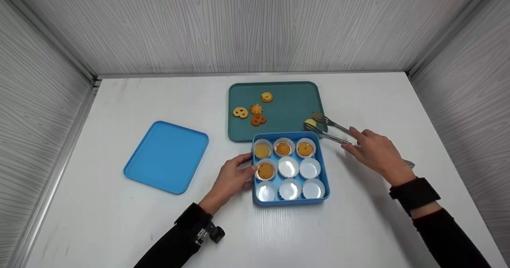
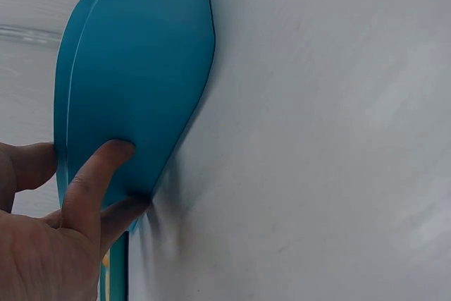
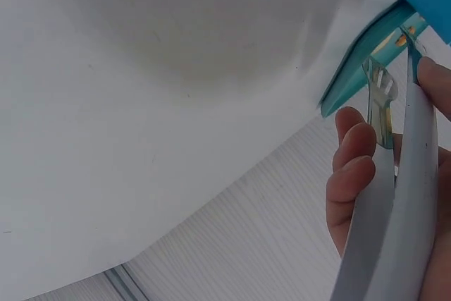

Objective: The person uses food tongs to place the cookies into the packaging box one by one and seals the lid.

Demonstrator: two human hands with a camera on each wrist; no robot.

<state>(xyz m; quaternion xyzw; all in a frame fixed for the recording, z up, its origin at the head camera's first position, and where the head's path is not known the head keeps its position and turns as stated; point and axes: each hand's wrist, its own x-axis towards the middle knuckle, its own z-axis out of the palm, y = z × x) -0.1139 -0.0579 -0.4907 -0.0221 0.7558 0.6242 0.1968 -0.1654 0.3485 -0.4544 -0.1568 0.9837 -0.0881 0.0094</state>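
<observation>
My left hand [image 1: 231, 176] grips the left wall of a blue box [image 1: 293, 202], thumb at the rim and fingers against the outside, as the left wrist view shows. White paper cups line the box in rows; the back row and the front-to-back column's middle left cup [image 1: 265, 171] hold cookies, while the others show bare white bottoms. In my right hand [image 1: 378, 152] are metal tongs [image 1: 332, 138], their arms apart. The tongs' tips lie on either side of a pale round cookie [image 1: 310, 122] at the green tray's near right corner. Contact with that cookie cannot be made out.
Behind the box lies the green tray [image 1: 289, 104], with a pretzel-shaped cookie [image 1: 240, 112], a darker pretzel [image 1: 258, 119], a star-shaped cookie [image 1: 256, 109] and a round cookie [image 1: 267, 97]. A blue square lid or tray [image 1: 167, 156] rests at left. Grey wood-grain panels enclose the white table [image 1: 103, 220].
</observation>
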